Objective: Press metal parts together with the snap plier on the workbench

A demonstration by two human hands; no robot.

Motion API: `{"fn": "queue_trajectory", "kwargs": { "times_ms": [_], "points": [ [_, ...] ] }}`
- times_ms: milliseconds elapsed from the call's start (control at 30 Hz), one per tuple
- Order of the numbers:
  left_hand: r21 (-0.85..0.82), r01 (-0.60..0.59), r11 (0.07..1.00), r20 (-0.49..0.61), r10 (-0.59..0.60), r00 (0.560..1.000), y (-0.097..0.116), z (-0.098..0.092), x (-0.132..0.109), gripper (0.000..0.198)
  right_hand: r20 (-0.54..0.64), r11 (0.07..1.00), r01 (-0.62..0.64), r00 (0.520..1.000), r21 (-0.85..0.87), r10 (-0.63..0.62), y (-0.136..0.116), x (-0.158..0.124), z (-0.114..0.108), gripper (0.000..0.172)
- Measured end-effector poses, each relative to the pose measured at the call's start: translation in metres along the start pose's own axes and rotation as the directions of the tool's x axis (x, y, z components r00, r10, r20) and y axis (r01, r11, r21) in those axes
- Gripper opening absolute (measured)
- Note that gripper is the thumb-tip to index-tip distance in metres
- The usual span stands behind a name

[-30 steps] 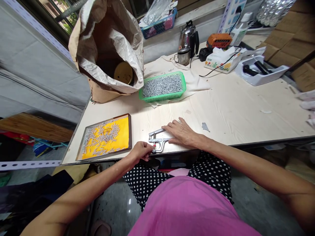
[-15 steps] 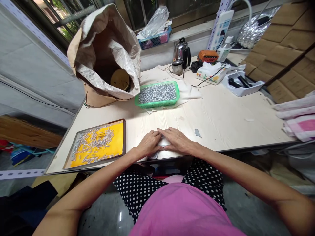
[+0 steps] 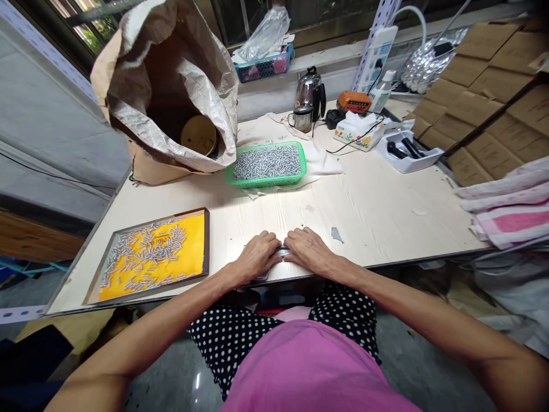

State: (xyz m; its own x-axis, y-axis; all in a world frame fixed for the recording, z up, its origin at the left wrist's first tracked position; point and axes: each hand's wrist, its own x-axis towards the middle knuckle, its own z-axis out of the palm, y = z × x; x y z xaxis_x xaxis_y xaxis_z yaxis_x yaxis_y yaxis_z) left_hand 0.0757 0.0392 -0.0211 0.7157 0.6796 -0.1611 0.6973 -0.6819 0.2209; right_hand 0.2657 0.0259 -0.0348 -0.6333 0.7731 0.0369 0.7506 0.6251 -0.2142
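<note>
My left hand (image 3: 256, 256) and my right hand (image 3: 307, 249) lie side by side at the table's near edge, fingers curved down over a metal plier-like hand tool (image 3: 283, 251). Only a sliver of the tool shows between the fingertips; the rest is hidden under the hands. To the left lies a framed yellow tray (image 3: 207, 240) strewn with several small metal pins (image 3: 146, 252). Farther back stands a green basket (image 3: 266, 182) heaped with the same silver pins.
A large open paper sack (image 3: 171, 86) holding a yellow tub stands at the back left. A kettle (image 3: 309, 88), steel cup (image 3: 302, 118), tissue box (image 3: 355, 129) and white tray (image 3: 407, 153) line the back. Folded pink-striped cloths (image 3: 510, 212) overhang the right edge.
My left hand has moved from the tool's head onto its handles beside my right hand. Both hands now cover the tool, and the view has shifted slightly left.
</note>
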Motion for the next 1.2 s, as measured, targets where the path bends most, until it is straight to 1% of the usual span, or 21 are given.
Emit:
{"fn": "queue_trajectory", "kwargs": {
  "times_ms": [67, 167, 267, 300, 333, 400, 467, 500, 567, 667, 767, 833, 900, 933, 967, 1033, 1133, 1200],
  "points": [
    [-0.037, 0.002, 0.999, -0.017, -0.002, 1.000, 0.001, 0.004, -0.001, 0.022, -0.013, 1.000, 0.020, 1.000, 0.017, -0.019, 0.000, -0.001, 0.005, 0.016],
    [-0.069, -0.003, 0.998, -0.036, 0.001, 0.999, 0.001, 0.007, -0.002, 0.024, -0.031, 0.999, 0.041, 0.999, 0.031, -0.040, 0.000, -0.002, 0.012, 0.018],
    [-0.049, 0.019, 0.999, -0.051, -0.022, 0.998, 0.000, 0.008, -0.002, 0.023, -0.061, 1.000, 0.005, 0.998, 0.004, -0.005, 0.003, -0.003, 0.014, 0.020],
    [-0.038, 0.034, 0.999, -0.061, -0.036, 0.997, 0.000, 0.009, -0.002, 0.024, -0.075, 1.000, -0.019, 0.997, -0.005, 0.019, 0.004, -0.003, 0.013, 0.023],
    [-0.029, 0.055, 0.998, -0.085, -0.057, 0.995, 0.001, 0.010, -0.003, 0.026, -0.093, 0.999, -0.046, 0.995, -0.011, 0.045, 0.005, -0.004, 0.012, 0.031],
    [-0.030, 0.119, 0.992, -0.177, -0.123, 0.977, 0.002, 0.016, -0.008, 0.040, -0.135, 0.995, -0.103, 0.986, -0.014, 0.100, 0.007, -0.009, 0.011, 0.056],
    [-0.061, 0.179, 0.982, -0.302, -0.189, 0.934, 0.006, 0.025, -0.017, 0.054, -0.190, 0.988, -0.154, 0.971, -0.017, 0.148, 0.008, -0.019, 0.011, 0.077],
    [-0.083, 0.198, 0.977, -0.363, -0.215, 0.907, 0.008, 0.031, -0.024, 0.058, -0.220, 0.984, -0.175, 0.961, -0.018, 0.167, 0.007, -0.026, 0.013, 0.083],
    [-0.131, 0.215, 0.968, -0.468, -0.252, 0.847, 0.011, 0.041, -0.039, 0.063, -0.274, 0.978, -0.208, 0.942, -0.011, 0.197, 0.006, -0.042, 0.020, 0.085],
    [-0.204, 0.273, 0.940, -0.584, -0.340, 0.737, 0.011, 0.056, -0.058, 0.063, -0.347, 0.968, -0.252, 0.907, 0.005, 0.238, 0.001, -0.061, 0.036, 0.078],
    [-0.306, 0.361, 0.881, -0.614, -0.472, 0.632, 0.005, 0.071, -0.065, 0.064, -0.419, 0.957, -0.290, 0.867, 0.017, 0.270, -0.003, -0.067, 0.049, 0.069],
    [-0.390, 0.388, 0.835, -0.611, -0.550, 0.569, 0.001, 0.078, -0.064, 0.061, -0.454, 0.951, -0.309, 0.843, 0.030, 0.288, -0.003, -0.064, 0.054, 0.068],
    [-0.457, 0.385, 0.802, -0.611, -0.597, 0.520, -0.002, 0.079, -0.061, 0.052, -0.468, 0.944, -0.328, 0.829, 0.039, 0.308, -0.001, -0.060, 0.056, 0.069],
    [-0.476, 0.382, 0.792, -0.609, -0.610, 0.507, -0.003, 0.078, -0.060, 0.045, -0.474, 0.939, -0.342, 0.821, 0.040, 0.320, 0.000, -0.059, 0.057, 0.070],
    [-0.484, 0.391, 0.782, -0.599, -0.623, 0.503, -0.004, 0.075, -0.059, 0.038, -0.480, 0.933, -0.358, 0.813, 0.039, 0.331, 0.002, -0.058, 0.058, 0.069],
    [-0.465, 0.465, 0.754, -0.543, -0.657, 0.523, -0.004, 0.064, -0.059, 0.028, -0.491, 0.920, -0.391, 0.796, 0.030, 0.354, 0.004, -0.057, 0.062, 0.069],
    [-0.346, 0.637, 0.689, -0.386, -0.723, 0.573, -0.003, 0.042, -0.056, 0.022, -0.492, 0.897, -0.442, 0.776, 0.021, 0.394, 0.004, -0.059, 0.066, 0.068],
    [-0.271, 0.692, 0.669, -0.283, -0.743, 0.607, -0.004, 0.027, -0.052, 0.023, -0.480, 0.886, -0.463, 0.775, 0.014, 0.412, 0.003, -0.059, 0.068, 0.066]
  ]
}}
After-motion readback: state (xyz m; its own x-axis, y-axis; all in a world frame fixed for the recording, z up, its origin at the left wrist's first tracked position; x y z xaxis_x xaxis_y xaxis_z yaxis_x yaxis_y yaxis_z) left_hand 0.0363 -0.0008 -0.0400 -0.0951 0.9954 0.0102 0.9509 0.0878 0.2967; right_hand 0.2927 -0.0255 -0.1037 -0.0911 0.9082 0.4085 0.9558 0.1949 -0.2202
